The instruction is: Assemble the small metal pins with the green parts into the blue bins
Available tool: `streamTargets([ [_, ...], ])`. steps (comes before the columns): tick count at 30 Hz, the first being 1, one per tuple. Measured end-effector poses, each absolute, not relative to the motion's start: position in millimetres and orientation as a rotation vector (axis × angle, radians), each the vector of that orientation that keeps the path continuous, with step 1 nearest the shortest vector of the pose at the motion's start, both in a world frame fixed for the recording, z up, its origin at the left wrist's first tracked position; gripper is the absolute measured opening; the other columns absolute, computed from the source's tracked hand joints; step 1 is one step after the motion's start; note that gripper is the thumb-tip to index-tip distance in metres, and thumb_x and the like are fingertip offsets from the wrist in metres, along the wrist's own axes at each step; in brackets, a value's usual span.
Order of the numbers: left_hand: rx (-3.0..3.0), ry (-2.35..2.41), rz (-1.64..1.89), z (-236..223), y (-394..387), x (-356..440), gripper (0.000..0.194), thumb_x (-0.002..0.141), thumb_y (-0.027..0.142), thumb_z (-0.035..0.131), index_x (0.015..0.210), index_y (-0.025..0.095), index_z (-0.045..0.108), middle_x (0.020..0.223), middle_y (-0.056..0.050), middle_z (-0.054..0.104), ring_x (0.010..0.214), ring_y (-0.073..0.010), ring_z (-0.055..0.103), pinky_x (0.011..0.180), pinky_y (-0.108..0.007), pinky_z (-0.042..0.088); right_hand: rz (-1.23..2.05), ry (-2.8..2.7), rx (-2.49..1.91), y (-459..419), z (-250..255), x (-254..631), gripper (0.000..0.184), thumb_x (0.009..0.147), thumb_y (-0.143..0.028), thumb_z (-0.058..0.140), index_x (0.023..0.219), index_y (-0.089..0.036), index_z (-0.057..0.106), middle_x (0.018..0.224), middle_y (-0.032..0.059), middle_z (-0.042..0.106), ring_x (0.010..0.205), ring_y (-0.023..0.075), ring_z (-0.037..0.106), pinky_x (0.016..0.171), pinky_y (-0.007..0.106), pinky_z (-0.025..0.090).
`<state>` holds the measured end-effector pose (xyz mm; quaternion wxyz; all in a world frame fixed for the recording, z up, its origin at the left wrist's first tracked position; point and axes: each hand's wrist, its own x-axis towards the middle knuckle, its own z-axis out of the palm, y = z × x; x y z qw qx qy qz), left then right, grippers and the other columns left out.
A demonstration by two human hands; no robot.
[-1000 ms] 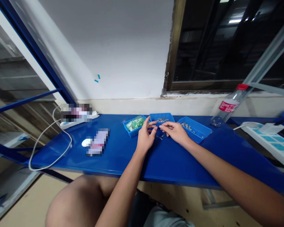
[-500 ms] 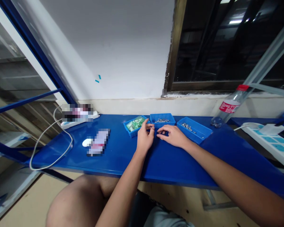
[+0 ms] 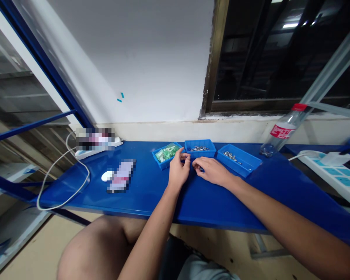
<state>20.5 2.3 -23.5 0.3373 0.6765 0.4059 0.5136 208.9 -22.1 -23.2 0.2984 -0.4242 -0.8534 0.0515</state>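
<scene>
Head view: slim metal pieces [image 3: 200, 148] lie loosely piled in the middle tray [image 3: 200, 154], a blue one at the far side of the table [image 3: 221, 206], just beyond the two hands. The left hand [image 3: 179, 169] is at the near right corner of the left tray [image 3: 162, 165], its fingers bent; whether they grasp anything I cannot tell. The right hand [image 3: 211, 170] is just beside it, palm down, fingers curled inward with their tips partly hidden, so I cannot tell whether they pinch a piece. Green packets [image 3: 167, 151] fill the left tray, and short metal parts [image 3: 230, 156] lie toward the far left end of the right tray [image 3: 246, 167]. Farther right a red-capped bottle [image 3: 282, 131] stands near a power strip [image 3: 342, 177]; well to the left are a white round object [image 3: 107, 176] and a white cable [image 3: 88, 171]
</scene>
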Motion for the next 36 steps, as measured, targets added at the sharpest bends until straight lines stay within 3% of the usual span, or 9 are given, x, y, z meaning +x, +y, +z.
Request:
streamTargets([
  [3,1.792,1.074,1.339,-23,2,21,0.034,0.099,0.021,0.06,0.132,0.018,0.059,0.111,-0.01,0.076,0.1,-0.0203,0.074,0.083,-0.031,0.058,0.178,-2.166,-1.124,-24,-20,207,0.026,0.084,-0.008,0.059,0.104,-0.023,0.063,0.094,0.004,0.069,0.084,0.0195,0.065,0.08,0.032,0.052],
  [7,1.878,1.071,1.303,-20,-1,23,0.037,0.093,0.013,0.06,0.13,0.019,0.062,0.116,-0.009,0.077,0.101,-0.0203,0.074,0.079,-0.029,0.058,0.293,-1.899,-1.138,-24,-17,204,0.03,0.081,-0.011,0.06,0.108,-0.022,0.061,0.092,0.0029,0.066,0.08,0.0178,0.065,0.075,0.03,0.054],
  [11,2.002,1.024,1.197,-17,-3,25,0.039,0.086,0.008,0.065,0.122,0.022,0.071,0.124,-0.006,0.077,0.107,-0.0217,0.074,0.089,-0.033,0.059,0.54,-1.596,-1.118,-21,-16,204,0.021,0.079,-0.018,0.062,0.099,-0.022,0.064,0.094,0.0033,0.066,0.075,0.0163,0.066,0.066,0.029,0.055],
  [17,1.893,1.016,1.128,-14,-5,23,0.023,0.09,0.014,0.064,0.109,0.018,0.076,0.102,-0.005,0.082,0.092,-0.0197,0.078,0.086,-0.03,0.059,0.949,-1.268,-1.067,-17,-16,206,0.02,0.076,-0.028,0.073,0.09,-0.021,0.061,0.078,-0.0015,0.068,0.067,0.018,0.073,0.069,0.032,0.06],
  [22,1.834,0.973,1.117,-14,-5,23,0.026,0.089,0.014,0.063,0.112,0.016,0.074,0.1,-0.006,0.083,0.092,-0.0197,0.078,0.084,-0.028,0.059,1.035,-1.136,-0.965,-18,-16,206,0.025,0.075,-0.033,0.08,0.087,-0.021,0.062,0.085,0.0023,0.074,0.077,0.0194,0.075,0.081,0.038,0.064],
  [30,1.753,0.928,1.124,-22,3,22,0.022,0.089,0.032,0.074,0.105,0.017,0.079,0.101,-0.009,0.081,0.091,-0.0223,0.077,0.084,-0.032,0.059,1.053,-1.133,-1.016,-17,-14,209,0.024,0.073,-0.028,0.079,0.091,-0.02,0.067,0.083,0.0009,0.068,0.076,0.0171,0.07,0.066,0.03,0.062],
  [36,1.572,0.886,1.285,-19,6,22,0.03,0.087,0.029,0.077,0.114,0.016,0.074,0.101,-0.009,0.08,0.089,-0.0199,0.075,0.086,-0.031,0.058,0.963,-1.424,-1.059,-19,-16,208,0.029,0.08,-0.026,0.068,0.108,-0.02,0.07,0.084,-0.0003,0.066,0.071,0.0148,0.065,0.066,0.03,0.06],
])
